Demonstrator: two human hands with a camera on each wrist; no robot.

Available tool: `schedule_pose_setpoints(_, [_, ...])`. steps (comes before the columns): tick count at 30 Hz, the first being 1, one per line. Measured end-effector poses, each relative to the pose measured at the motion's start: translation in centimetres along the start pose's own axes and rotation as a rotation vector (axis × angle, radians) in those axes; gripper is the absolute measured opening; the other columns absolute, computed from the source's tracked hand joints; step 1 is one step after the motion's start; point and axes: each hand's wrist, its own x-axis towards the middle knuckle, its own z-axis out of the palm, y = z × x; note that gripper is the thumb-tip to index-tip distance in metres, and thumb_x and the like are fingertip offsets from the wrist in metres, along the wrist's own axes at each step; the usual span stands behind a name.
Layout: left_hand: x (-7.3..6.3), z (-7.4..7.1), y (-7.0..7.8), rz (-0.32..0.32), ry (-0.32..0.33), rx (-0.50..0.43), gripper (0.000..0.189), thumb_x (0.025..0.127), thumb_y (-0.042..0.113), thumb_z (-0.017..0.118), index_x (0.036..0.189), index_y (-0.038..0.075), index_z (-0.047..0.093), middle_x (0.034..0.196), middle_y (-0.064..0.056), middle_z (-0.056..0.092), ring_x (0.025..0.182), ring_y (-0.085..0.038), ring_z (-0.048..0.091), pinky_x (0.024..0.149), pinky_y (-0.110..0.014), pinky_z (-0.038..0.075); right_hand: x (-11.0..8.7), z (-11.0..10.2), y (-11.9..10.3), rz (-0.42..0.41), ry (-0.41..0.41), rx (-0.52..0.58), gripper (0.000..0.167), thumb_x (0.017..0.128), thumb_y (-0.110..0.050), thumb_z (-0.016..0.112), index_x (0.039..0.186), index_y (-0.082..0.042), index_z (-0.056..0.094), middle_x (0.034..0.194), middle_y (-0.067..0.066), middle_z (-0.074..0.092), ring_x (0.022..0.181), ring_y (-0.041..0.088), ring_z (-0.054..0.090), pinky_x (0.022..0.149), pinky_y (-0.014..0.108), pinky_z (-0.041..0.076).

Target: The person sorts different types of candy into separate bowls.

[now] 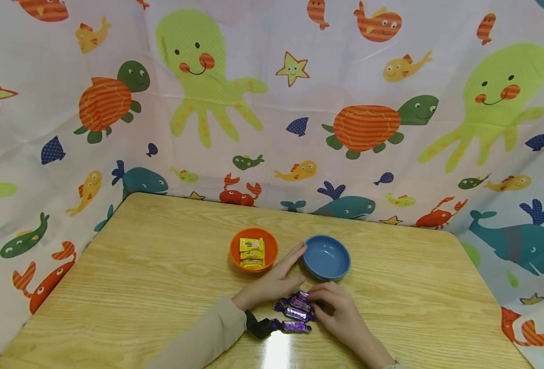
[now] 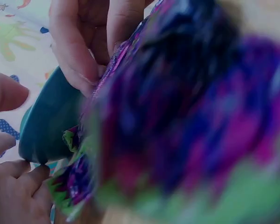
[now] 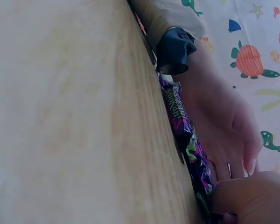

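Observation:
Several purple wrapped candies (image 1: 296, 312) lie in a short column on the table, their wrapper ends twisted. My right hand (image 1: 338, 307) is at their right side, its curled fingers and thumb pinching the candy at the far end. In the left wrist view, the blurred purple wrappers (image 2: 177, 112) hide part of that grip. My left hand (image 1: 274, 283) stretches past the candies with straight fingers. Its fingertips touch the near left side of a blue bowl (image 1: 327, 258), which holds nothing. In the right wrist view, the candies (image 3: 177, 109) lie between the tabletop and the left palm (image 3: 219, 116).
An orange bowl (image 1: 236, 263) with several yellow wrapped packets (image 1: 252, 253) stands left of the blue bowl. A black wrist camera (image 1: 259, 327) sits on the left wrist beside the nearest candy. The wooden table (image 1: 161, 256) ends at a sea-animal printed cloth (image 1: 272, 118).

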Motion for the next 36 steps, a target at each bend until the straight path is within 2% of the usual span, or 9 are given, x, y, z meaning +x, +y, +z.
schedule_pose_setpoints(5, [-0.2,0.1,-0.3,0.012,0.017,0.011,0.073,0.100,0.021,0.055,0.161,0.022,0.014,0.167,-0.003,0.002,0.151,-0.017,0.004,0.120,-0.050,0.013,0.1,-0.1,-0.4,-0.066,0.094,0.012,0.038,0.062,0.020,0.075,0.092,-0.003,0.072,0.097,0.011,0.068,0.088,0.027,0.063,0.087,0.019,0.048])
schedule_pose_setpoints(10, [-0.1,0.1,-0.3,0.016,0.028,0.017,0.073,0.101,0.020,0.054,0.161,0.021,0.013,0.167,-0.004,0.004,0.151,-0.017,0.005,0.120,-0.048,0.013,1.3,-0.6,-1.9,-0.127,0.203,0.057,0.036,0.058,0.023,0.068,0.088,0.003,0.070,0.093,0.016,0.067,0.085,0.030,0.062,0.086,0.021,0.049])
schedule_pose_setpoints(15, [-0.2,0.0,-0.4,0.016,0.033,0.022,0.073,0.101,0.017,0.053,0.161,0.019,0.012,0.167,-0.004,0.004,0.151,-0.016,0.005,0.120,-0.047,0.014,2.6,-1.2,-2.8,-0.170,0.288,0.103,0.033,0.063,0.024,0.065,0.091,0.007,0.070,0.093,0.020,0.066,0.087,0.029,0.062,0.083,0.019,0.050])
schedule_pose_setpoints(18, [-0.1,-0.1,-0.5,0.024,0.036,0.041,0.073,0.101,0.016,0.053,0.161,0.016,0.012,0.167,-0.006,0.004,0.151,-0.017,0.006,0.120,-0.046,0.014,3.1,-1.5,-2.0,-0.164,0.342,0.078,0.032,0.064,0.025,0.066,0.091,0.008,0.070,0.093,0.022,0.066,0.088,0.029,0.062,0.086,0.019,0.050])
schedule_pose_setpoints(23, [0.0,0.0,-0.4,0.039,0.036,0.050,0.074,0.100,0.014,0.053,0.161,0.014,0.011,0.166,-0.007,0.004,0.151,-0.018,0.006,0.120,-0.046,0.013,3.7,-2.0,1.1,-0.118,0.415,-0.014,0.032,0.063,0.028,0.068,0.089,0.008,0.072,0.093,0.024,0.066,0.085,0.033,0.060,0.082,0.018,0.049])
schedule_pose_setpoints(26, [0.1,0.1,-0.4,0.048,0.039,0.064,0.074,0.100,0.013,0.054,0.160,0.013,0.011,0.166,-0.009,0.005,0.151,-0.019,0.006,0.120,-0.045,0.013,4.2,-2.3,2.9,-0.048,0.407,-0.072,0.032,0.066,0.025,0.071,0.090,0.004,0.074,0.095,0.021,0.067,0.087,0.033,0.061,0.084,0.015,0.048])
schedule_pose_setpoints(30, [0.2,0.2,-0.4,0.045,0.035,0.070,0.074,0.100,0.014,0.053,0.161,0.014,0.011,0.166,-0.008,0.005,0.151,-0.018,0.006,0.120,-0.044,0.013,4.8,-2.5,4.5,0.058,0.310,-0.135,0.028,0.070,0.021,0.074,0.089,0.001,0.075,0.096,0.013,0.069,0.091,0.029,0.063,0.087,0.016,0.047])
schedule_pose_setpoints(36, [0.1,0.4,-0.5,0.034,0.028,0.055,0.074,0.101,0.017,0.053,0.161,0.018,0.010,0.167,-0.004,0.004,0.150,-0.013,0.005,0.121,-0.044,0.013,5.7,-2.1,5.0,0.139,0.107,-0.300,0.021,0.070,0.017,0.075,0.082,-0.001,0.075,0.089,0.008,0.068,0.087,0.026,0.064,0.076,0.039,0.055])
